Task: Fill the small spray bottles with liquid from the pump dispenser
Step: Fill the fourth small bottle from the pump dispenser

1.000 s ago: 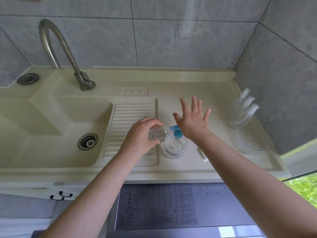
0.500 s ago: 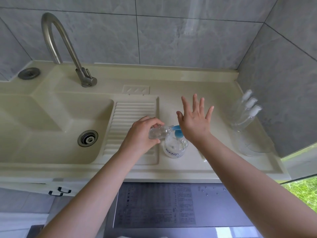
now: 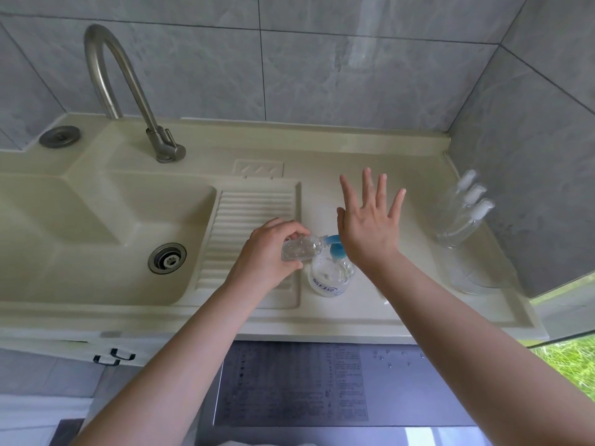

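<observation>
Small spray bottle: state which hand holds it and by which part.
The left hand grips the small spray bottle round its body, neck at the pump dispenser spout. The right hand presses the pump, fingers spread.

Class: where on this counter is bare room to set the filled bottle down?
Bare patches: the cream counter between the clear blue-capped pump dispenser and the clear container of white-capped spray bottles, and behind the ribbed drainboard. Crowded around the dispenser.

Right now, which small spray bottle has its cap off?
The small bottle gripped by the left hand, its open neck at the blue pump spout. The three in the clear container have white caps.
</observation>
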`<state>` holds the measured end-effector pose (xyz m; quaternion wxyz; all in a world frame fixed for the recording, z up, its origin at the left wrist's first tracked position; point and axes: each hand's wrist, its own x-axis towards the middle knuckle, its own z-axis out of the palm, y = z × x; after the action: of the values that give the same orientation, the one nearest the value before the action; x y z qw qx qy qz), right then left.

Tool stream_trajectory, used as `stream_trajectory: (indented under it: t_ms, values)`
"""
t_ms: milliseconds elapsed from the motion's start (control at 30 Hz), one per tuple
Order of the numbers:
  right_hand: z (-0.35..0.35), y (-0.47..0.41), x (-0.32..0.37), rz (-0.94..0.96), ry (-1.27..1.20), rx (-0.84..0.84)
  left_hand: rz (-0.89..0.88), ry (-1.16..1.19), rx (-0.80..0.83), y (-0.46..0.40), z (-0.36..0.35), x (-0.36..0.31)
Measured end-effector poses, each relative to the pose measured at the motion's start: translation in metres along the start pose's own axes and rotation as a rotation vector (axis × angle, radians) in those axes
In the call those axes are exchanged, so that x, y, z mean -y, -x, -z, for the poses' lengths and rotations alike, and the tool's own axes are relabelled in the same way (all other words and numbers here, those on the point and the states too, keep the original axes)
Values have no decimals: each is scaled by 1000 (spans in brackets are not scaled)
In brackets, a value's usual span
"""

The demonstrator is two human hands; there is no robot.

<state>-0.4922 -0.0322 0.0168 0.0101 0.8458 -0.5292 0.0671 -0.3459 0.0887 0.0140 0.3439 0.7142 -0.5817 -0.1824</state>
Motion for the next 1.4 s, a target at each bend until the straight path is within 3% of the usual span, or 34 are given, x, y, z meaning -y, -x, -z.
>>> stream_trajectory:
  t_ms: [233, 400, 700, 900, 1167, 1400]
  values:
    - [14, -8, 2, 38, 81, -50, 7, -3, -3, 1, 1, 0]
    - [-1, -3, 2, -3, -25, 33, 10, -16, 9, 0, 1, -1]
    - [15, -9, 1, 16, -21, -44, 0, 1, 4, -1, 0, -1]
    - [-2, -8, 1, -28, -68, 53, 2, 2, 9, -1, -3, 0]
    - [7, -10, -1, 12, -32, -26, 8, -8, 1, -1, -1, -2]
    - [-9, -7, -5, -38, -55, 99, 0, -39, 22, -3, -3, -4]
